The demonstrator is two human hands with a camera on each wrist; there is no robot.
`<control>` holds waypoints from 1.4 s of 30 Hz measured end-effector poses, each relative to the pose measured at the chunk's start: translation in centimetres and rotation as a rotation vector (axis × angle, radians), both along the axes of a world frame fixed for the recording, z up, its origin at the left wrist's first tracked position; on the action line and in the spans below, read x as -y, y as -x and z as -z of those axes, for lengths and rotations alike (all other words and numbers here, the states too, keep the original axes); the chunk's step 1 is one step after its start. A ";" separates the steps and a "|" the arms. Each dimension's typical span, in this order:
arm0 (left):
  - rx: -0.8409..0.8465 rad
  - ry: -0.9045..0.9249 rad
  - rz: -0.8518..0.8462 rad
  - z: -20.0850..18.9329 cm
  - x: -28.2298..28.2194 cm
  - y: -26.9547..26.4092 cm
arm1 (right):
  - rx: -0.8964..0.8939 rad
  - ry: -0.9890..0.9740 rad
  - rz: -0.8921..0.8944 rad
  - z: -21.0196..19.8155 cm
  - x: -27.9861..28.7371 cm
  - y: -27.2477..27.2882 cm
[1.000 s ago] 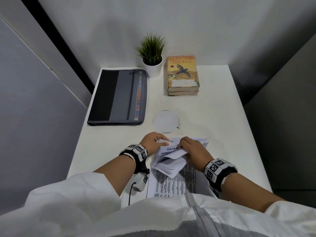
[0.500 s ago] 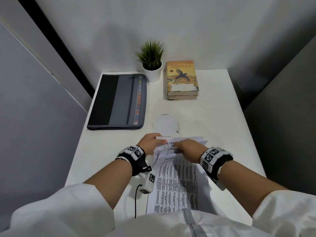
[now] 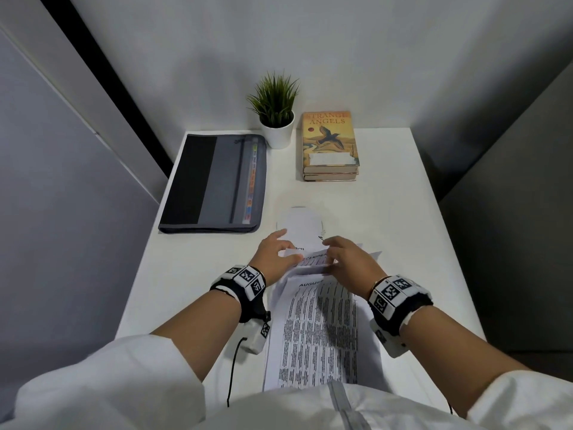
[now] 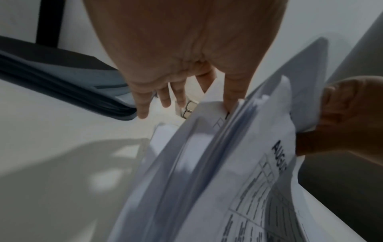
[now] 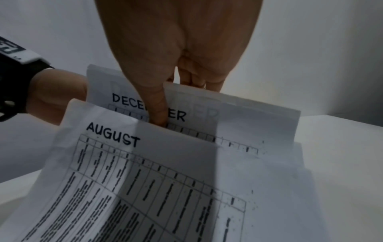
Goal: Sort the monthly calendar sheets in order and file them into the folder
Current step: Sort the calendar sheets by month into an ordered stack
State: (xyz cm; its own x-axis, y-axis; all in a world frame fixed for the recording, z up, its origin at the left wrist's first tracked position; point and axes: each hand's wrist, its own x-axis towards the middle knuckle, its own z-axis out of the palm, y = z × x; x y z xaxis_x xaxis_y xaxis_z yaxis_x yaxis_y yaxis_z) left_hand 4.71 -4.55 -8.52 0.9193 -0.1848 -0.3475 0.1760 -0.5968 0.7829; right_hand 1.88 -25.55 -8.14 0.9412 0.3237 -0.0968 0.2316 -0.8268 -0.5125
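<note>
The calendar sheets (image 3: 313, 330) lie in a loose, fanned stack on the near part of the white desk (image 3: 418, 243), directly in front of the person, with their far edges lifted between both hands. They look like plain printer paper: light, thin and floppy, bending under their own weight where they are raised, and likely to slide over one another or crease if pinched hard. The top corners or the far edge, where the month headings sit, seem the sensible place to take hold, since a single sheet can be peeled off there while the title stays readable. The left hand (image 3: 274, 254) steadies the left side of the lifted edges with its thumb tucked among the sheets and its other fingers spread fairly straight. The right hand (image 5: 176, 54) has its thumb pressed down between two sheets and its fingers curled behind the raised ones, so it is gripping part of the stack. The nearest heading reads "AUGUST" (image 5: 113, 138) above a printed grid, and the sheet behind it reads "DECEMBER" (image 5: 132, 102), partly covered by the thumb; another heading further back is too cut off to read. The dark grey folder (image 3: 214, 184) lies closed at the far left of the desk, well apart from the sheets, with coloured tabs showing along one side. Beyond it stand a small potted plant (image 3: 276, 116) and a stack of books (image 3: 330, 147), the top cover titled "STRANGE ANGELS".
</note>
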 end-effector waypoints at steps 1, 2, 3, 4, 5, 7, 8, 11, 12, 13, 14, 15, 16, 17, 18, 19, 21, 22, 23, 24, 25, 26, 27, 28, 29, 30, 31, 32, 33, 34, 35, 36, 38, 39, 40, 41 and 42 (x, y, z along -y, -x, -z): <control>-0.009 0.024 -0.005 -0.1 0.1 0.0 | -0.001 0.008 -0.010 -0.2 0.0 -0.1; -0.038 0.059 -0.017 -0.3 0.1 0.1 | -0.005 0.019 -0.027 -0.2 0.1 -0.2; -0.059 0.083 -0.015 -0.6 0.2 0.2 | -0.010 0.023 -0.041 -0.3 0.1 -0.2; -0.058 0.086 -0.002 -0.8 0.2 0.3 | -0.004 0.021 -0.047 -0.5 0.1 -0.3; -0.047 0.079 0.013 -0.9 0.2 0.4 | 0.005 0.016 -0.046 -0.7 0.0 -0.3; -0.043 0.083 -0.001 -1.0 0.1 0.4 | 0.016 -0.011 -0.010 -0.9 0.2 -0.1; -0.042 0.095 -0.018 -1.0 0.0 0.4 | 0.019 -0.030 0.012 -1.0 0.1 0.0; -0.043 0.161 -0.038 -1.1 -0.1 0.2 | 0.051 -0.110 0.082 -0.9 0.2 0.6; -0.040 0.186 -0.031 -1.1 -0.1 0.2 | 0.048 -0.131 0.095 -0.8 0.2 0.6; -0.035 0.207 -0.020 -1.2 -0.1 0.1 | 0.035 -0.147 0.100 -0.8 0.2 0.6; -0.029 0.226 -0.009 -1.3 -0.1 0.1 | 0.010 -0.161 0.104 -0.8 0.2 0.4; -0.027 0.241 0.000 -1.5 -0.1 -0.1 | -0.024 -0.168 0.104 -1.0 0.2 0.2; -0.030 0.258 0.003 -1.7 -0.1 -0.2 | -0.060 -0.168 0.098 -1.4 0.2 0.1; -0.035 0.267 0.004 -1.9 -0.1 -0.3 | -0.087 -0.164 0.092 -1.7 0.2 -0.1; -0.038 0.265 0.007 -2.2 -0.2 -0.4 | -0.107 -0.165 0.092 -2.1 0.3 -0.2; -0.044 0.256 0.016 -2.5 -0.3 -0.5 | -0.129 -0.175 0.093 -2.7 0.4 -0.3; -0.075 0.257 0.027 -3.1 -0.5 -0.9 | -0.148 -0.204 0.073 -4.0 0.3 -0.5; -0.105 0.277 0.024 -3.6 -0.6 -1.0 | -0.137 -0.201 0.052 -4.7 0.2 -0.6; -0.140 0.298 0.021 -4.3 -0.7 -1.2 | -0.116 -0.185 0.026 -5.4 0.1 -0.8; -0.175 0.315 0.023 -5.0 -0.8 -1.4 | -0.094 -0.162 -0.001 -6.2 -0.1 -0.9; -0.202 0.327 0.039 -5.7 -0.9 -1.6 | -0.077 -0.142 -0.023 -7.0 -0.3 -1.0; -0.217 0.338 0.062 -6.4 -1.0 -1.7 | -0.062 -0.134 -0.036 -7.8 -0.5 -1.1; -0.221 0.340 0.088 -7.1 -1.1 -1.8 | -0.046 -0.141 -0.043 -8.5 -0.5 -1.2; -0.222 0.339 0.110 -7.8 -1.2 -1.8 | -0.033 -0.161 -0.038 -9.3 -0.6 -1.3; -0.221 0.343 0.125 -8.4 -1.3 -1.9 | -0.027 -0.190 -0.018 -10.1 -0.5 -1.4; -0.222 0.355 0.133 -9.0 -1.4 -2.0 | -0.030 -0.216 0.014 -10.9 -0.4 -1.6; -0.223 0.371 0.139 -9.5 -1.5 -2.1 | -0.031 -0.233 0.041 -11.6 -0.3 -1.9; -0.223 0.389 0.145 -10.0 -1.6 -2.1 | -0.023 -0.240 0.060 -12.4 -0.2 -2.1; -0.215 0.408 0.149 -10.5 -1.6 -2.2 | -0.006 -0.238 0.066 -13.0 -0.1 -2.4; -0.196 0.438 0.146 -11.0 -1.6 -2.3 | 0.014 -0.233 0.069 -13.8 0.0 -2.7; -0.170 0.476 0.133 -11.3 -1.5 -2.4 | 0.037 -0.226 0.072 -14.5 0.1 -3.0; -0.144 0.523 0.109 -11.7 -1.5 -2.6 | 0.069 -0.227 0.080 -15.2 0.3 -3.4; -0.033 0.580 0.106 -12.4 -1.3 -2.9 | 0.152 -0.236 0.113 -16.5 0.6 -4.3; 0.047 0.589 0.127 -12.8 -1.1 -3.0 | 0.199 -0.233 0.129 -17.2 0.7 -4.7; 0.125 0.593 0.137 -13.2 -0.8 -3.0 | 0.240 -0.228 0.143 -17.9 0.8 -5.1; 0.193 0.584 0.114 -13.6 -0.4 -3.1 | 0.273 -0.230 0.155 -18.5 0.8 -5.5; 0.255 0.562 0.065 -13.9 0.1 -3.2 | 0.304 -0.242 0.166 -19.2 0.8 -5.8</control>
State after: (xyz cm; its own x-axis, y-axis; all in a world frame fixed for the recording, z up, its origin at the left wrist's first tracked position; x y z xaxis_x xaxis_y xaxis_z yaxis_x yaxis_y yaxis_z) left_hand 7.87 -4.66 5.37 0.9411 -0.3346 0.0482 -0.0808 -0.0842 0.9932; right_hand 7.72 -26.32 11.07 0.9563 0.1447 0.2539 0.2764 -0.7300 -0.6251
